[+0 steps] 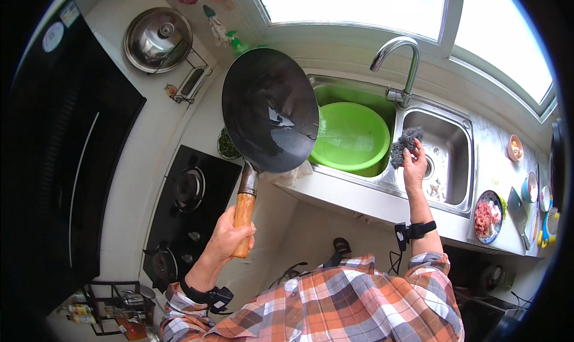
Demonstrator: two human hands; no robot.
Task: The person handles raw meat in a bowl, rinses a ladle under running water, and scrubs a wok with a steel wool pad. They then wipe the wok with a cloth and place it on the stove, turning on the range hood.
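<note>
My left hand (231, 235) grips the wooden handle (244, 218) of a dark wok (269, 113). The wok is raised between the gas hob and the sink, its wet inner face turned up toward me. In my right hand (415, 167) is a dark grey scouring pad (406, 145), held over the divider between the two sink basins. The left basin holds a green plastic tub (354, 135). Small scraps lie around the drain of the right steel basin (448, 149). A chrome faucet (412, 68) arches above the divider; no running water shows.
A two-burner gas hob (190, 189) is at the left, beside a bowl of chopped greens (228, 145). On the right counter sit a plate of cut raw meat (488, 216), a cleaver (519, 212) and small bowls. A pot lid (158, 39) hangs on the wall.
</note>
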